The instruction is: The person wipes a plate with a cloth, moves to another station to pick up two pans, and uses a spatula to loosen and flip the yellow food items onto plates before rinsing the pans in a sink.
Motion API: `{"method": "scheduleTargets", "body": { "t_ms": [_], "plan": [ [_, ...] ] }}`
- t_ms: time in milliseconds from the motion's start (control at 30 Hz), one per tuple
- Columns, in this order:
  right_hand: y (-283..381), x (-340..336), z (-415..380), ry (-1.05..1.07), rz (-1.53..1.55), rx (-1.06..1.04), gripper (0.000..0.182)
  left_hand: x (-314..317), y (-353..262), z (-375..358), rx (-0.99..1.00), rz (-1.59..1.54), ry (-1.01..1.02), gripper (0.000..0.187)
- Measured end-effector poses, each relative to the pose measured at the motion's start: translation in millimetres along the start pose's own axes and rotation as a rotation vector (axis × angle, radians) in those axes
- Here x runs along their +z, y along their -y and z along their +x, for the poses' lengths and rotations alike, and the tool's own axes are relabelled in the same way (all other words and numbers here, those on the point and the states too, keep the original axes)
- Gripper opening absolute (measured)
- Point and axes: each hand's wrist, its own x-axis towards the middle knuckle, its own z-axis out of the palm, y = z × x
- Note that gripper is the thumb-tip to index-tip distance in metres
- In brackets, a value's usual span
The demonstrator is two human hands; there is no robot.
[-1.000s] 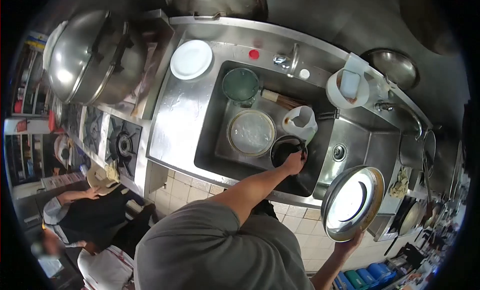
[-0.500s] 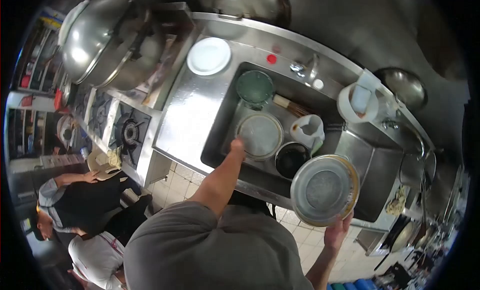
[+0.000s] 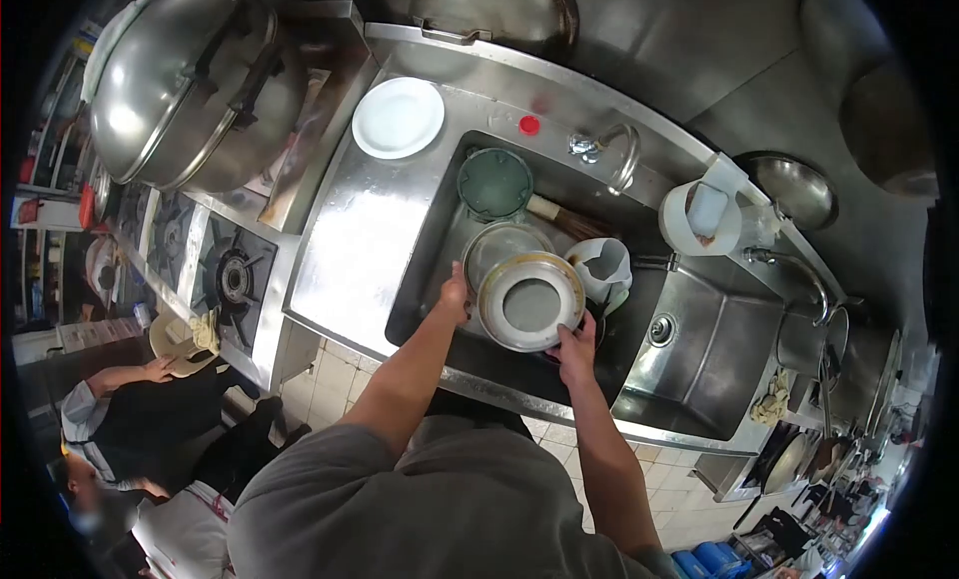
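My right hand (image 3: pixel 576 347) grips the lower right rim of a round metal pan (image 3: pixel 496 314), which has a wide pale ring and a grey middle. This pan is over the sink and covers part of a second round metal pan (image 3: pixel 499 244) lying in the left basin. At the second pan's left edge, my left hand (image 3: pixel 456 297) is closed on the rim, its fingers partly hidden. A green round container (image 3: pixel 494 183), a brush with a wooden handle (image 3: pixel 544 207) and a cut white plastic jug (image 3: pixel 604 264) lie around the pans. The dark bowl is almost entirely hidden.
A white plate (image 3: pixel 398 117) rests on the steel counter (image 3: pixel 345 239) at left. Behind the basin stands a faucet (image 3: pixel 599 147); a white container (image 3: pixel 689 224) sits between basins. A gas burner (image 3: pixel 236 272) is left. Another person (image 3: pixel 150 419) works at far left.
My right hand has brought its pan leftward from the basin's right front edge to above the second pan. My left hand stays at the second pan's rim. The view has shifted slightly.
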Motion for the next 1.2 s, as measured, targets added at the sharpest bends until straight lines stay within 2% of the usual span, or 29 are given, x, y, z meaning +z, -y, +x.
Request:
{"method": "scheduleTargets", "body": {
  "t_ms": [67, 133, 167, 200, 267, 300, 367, 433, 500, 600, 633, 700, 733, 767, 800, 833, 867, 900, 967, 1000, 1033, 1067, 1100, 1200],
  "plan": [
    [-2.5, 16.0, 15.0, 0.004, 0.108, 0.084, 0.068, -7.7, -1.3, -6.3, -0.106, -0.116, 0.009, 0.092],
    [-19.0, 18.8, 31.6, 0.026, 0.097, 0.130, 0.071, -10.4, 1.6, -7.5, -0.098, -0.100, -0.046, 0.089],
    [-22.0, 21.7, 33.6, -0.095, -0.029, 0.137, 0.069, -11.7, 2.2, -7.8, -0.085, -0.090, -0.101, 0.087],
    [-20.1, 18.7, 30.2, -0.101, -0.023, 0.137, 0.069, -13.3, -0.7, -12.5, -0.085, -0.083, -0.098, 0.087],
    [-16.8, 9.5, 17.7, -0.021, -0.314, 0.007, 0.057, -19.4, -9.1, -23.7, 0.086, 0.113, -0.082, 0.064],
    [-11.7, 8.6, 4.1, -0.053, -0.337, -0.082, 0.046, -22.4, -10.5, -14.2, 0.087, 0.121, -0.071, 0.064],
    [-12.6, -13.9, -18.3, 0.003, -0.232, -0.052, 0.043, -23.3, -10.8, 12.5, 1.010, 0.261, -0.084, 0.037],
    [7.8, -24.5, -51.9, 0.065, -0.116, -0.020, 0.033, 4.6, -64.6, -28.4, 0.935, 0.033, 0.215, 0.038],
    [18.7, -36.8, -79.6, 0.037, -0.101, -0.027, 0.032, 53.5, -128.5, -84.7, 0.868, 0.067, 0.386, 0.040],
    [22.5, -51.8, -113.2, -0.039, -0.027, -0.062, 0.030, 124.3, -187.3, -74.8, 0.941, 0.239, 0.624, 0.045],
    [23.6, -56.4, -123.5, -0.047, -0.006, -0.083, 0.030, 148.1, -199.7, -64.7, 1.022, 0.414, 0.553, 0.046],
    [24.0, -65.5, -142.1, -0.076, 0.016, -0.098, 0.029, 184.4, -207.6, -65.7, 0.864, 0.340, 0.525, 0.044],
    [19.5, -74.1, -150.7, -0.096, -0.005, -0.141, 0.028, 187.0, -217.0, -16.8, 0.999, 0.531, 0.590, 0.040],
    [12.6, -85.0, -161.6, -0.106, 0.003, -0.188, 0.027, 195.5, -210.1, -47.7, 1.216, 0.776, 0.296, 0.036],
    [8.5, -92.6, -174.3, -0.124, 0.011, -0.232, 0.027, 204.7, -224.5, 33.1, 0.945, 0.437, 0.593, 0.042],
    [10.6, -99.0, -187.9, -0.174, -0.036, -0.205, 0.026, 209.4, -218.6, -3.5, 0.731, 0.340, 0.554, 0.043],
    [6.0, -107.8, -198.6, -0.224, 0.000, -0.217, 0.026, 213.4, -210.1, -13.5, 0.602, 0.292, 0.592, 0.044],
    [-0.7, -113.1, -208.8, -0.242, 0.050, -0.193, 0.026, 217.2, -210.4, -16.0, 0.605, 0.325, 0.602, 0.044],
    [-6.3, -119.6, -223.1, -0.248, 0.101, -0.132, 0.026, 201.7, -220.9, -10.8, 0.339, -0.030, 0.669, 0.036],
    [-14.0, -125.0, -229.4, -0.273, 0.100, -0.098, 0.026, 203.4, -227.9, -13.4, 0.357, -0.026, 0.655, 0.036],
    [-22.3, -129.8, -225.2, -0.281, 0.107, -0.101, 0.026, 213.2, -235.2, -7.7, 0.315, 0.092, 0.669, 0.027],
    [-32.7, -132.7, -229.2, -0.284, 0.122, -0.096, 0.026, 210.0, -233.9, -8.1, 0.267, 0.217, 0.671, 0.028],
    [-33.5, -133.1, -234.3, -0.306, 0.147, -0.086, 0.025, 201.9, -229.4, -0.7, 0.275, 0.223, 0.653, 0.028],
    [-29.0, -140.8, -242.4, -0.307, 0.177, -0.112, 0.025, 195.4, -216.0, 47.7, 0.818, 0.271, 0.377, 0.030]
  ]
}}
